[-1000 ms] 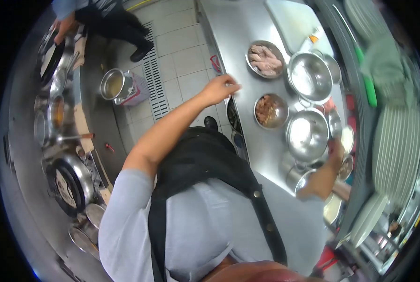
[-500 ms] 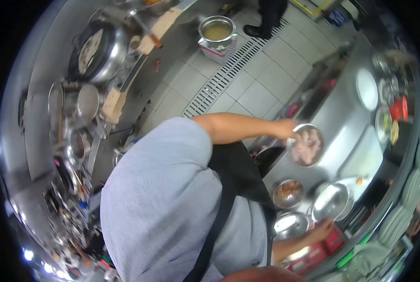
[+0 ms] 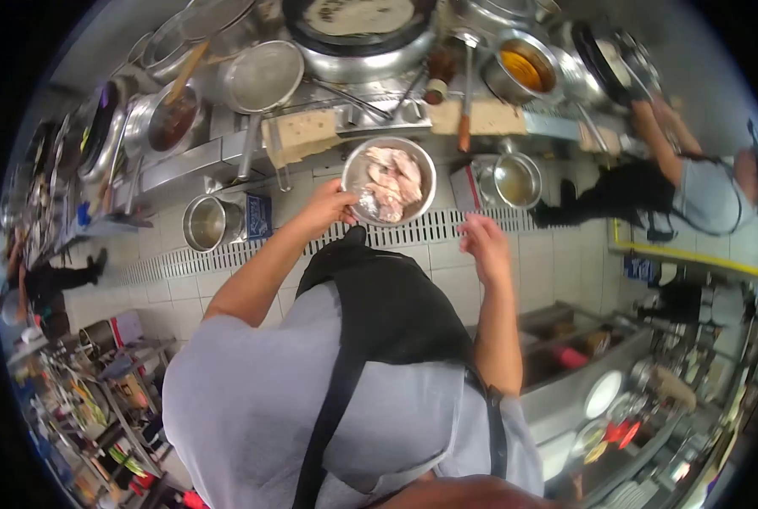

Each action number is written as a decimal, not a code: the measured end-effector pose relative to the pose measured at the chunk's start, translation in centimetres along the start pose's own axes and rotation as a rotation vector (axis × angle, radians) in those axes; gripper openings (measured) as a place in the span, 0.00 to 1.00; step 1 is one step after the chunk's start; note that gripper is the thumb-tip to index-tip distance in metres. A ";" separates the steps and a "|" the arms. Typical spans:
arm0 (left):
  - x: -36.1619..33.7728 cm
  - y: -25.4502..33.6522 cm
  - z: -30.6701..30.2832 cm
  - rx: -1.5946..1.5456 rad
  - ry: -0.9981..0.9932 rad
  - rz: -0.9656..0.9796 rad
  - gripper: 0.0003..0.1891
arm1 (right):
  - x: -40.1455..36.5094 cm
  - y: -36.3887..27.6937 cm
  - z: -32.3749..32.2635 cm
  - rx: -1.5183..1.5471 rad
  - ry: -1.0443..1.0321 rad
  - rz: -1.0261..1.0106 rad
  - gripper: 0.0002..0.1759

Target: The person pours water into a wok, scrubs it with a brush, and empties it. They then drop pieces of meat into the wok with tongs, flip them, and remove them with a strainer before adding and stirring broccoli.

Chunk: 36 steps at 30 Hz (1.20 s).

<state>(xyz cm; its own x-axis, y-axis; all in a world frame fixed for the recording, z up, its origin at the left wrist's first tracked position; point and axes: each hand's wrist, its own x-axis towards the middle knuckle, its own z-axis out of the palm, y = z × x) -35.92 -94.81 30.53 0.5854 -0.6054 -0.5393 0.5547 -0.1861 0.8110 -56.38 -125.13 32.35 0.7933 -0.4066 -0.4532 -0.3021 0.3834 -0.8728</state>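
My left hand (image 3: 332,208) is closed on the near left rim of a round metal bowl (image 3: 427,170). Pale raw meat pieces (image 3: 389,182) lie inside, possibly chicken. The bowl is held above the floor in front of the stove edge. To its right, my right hand (image 3: 486,244) is raised, empty, with loosely bent fingers apart. It does not touch the bowl.
Along the stove are a large wok (image 3: 345,64), a strainer (image 3: 264,76), a pot with orange liquid (image 3: 527,68) and a ladle (image 3: 466,93). Two pots (image 3: 212,222) (image 3: 514,180) stand low before it. A co-worker (image 3: 710,187) is at right.
I have turned from the steel counter to face the stove, and the bowl of meat has come along in my left hand. My right hand has left the counter and is now raised beside the bowl.
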 end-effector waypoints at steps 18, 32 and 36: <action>-0.5 1.6 -2.2 -0.612 0.693 0.218 0.17 | 33.8 -3.2 17.2 0.153 -0.347 0.457 0.12; 6.8 8.9 -5.6 -0.524 0.600 0.317 0.17 | 16.7 -15.8 3.3 0.028 -0.657 0.139 0.62; 7.6 10.6 -7.3 -0.512 0.574 0.377 0.12 | 14.3 -19.7 6.2 -0.667 -0.396 -0.225 0.50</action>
<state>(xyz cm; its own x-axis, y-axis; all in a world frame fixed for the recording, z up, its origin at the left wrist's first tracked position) -21.31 -95.72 33.37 0.9163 -0.0453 -0.3978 0.3809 0.4052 0.8311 -35.80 -133.30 44.18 0.9633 -0.0430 -0.2649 -0.2654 -0.2990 -0.9166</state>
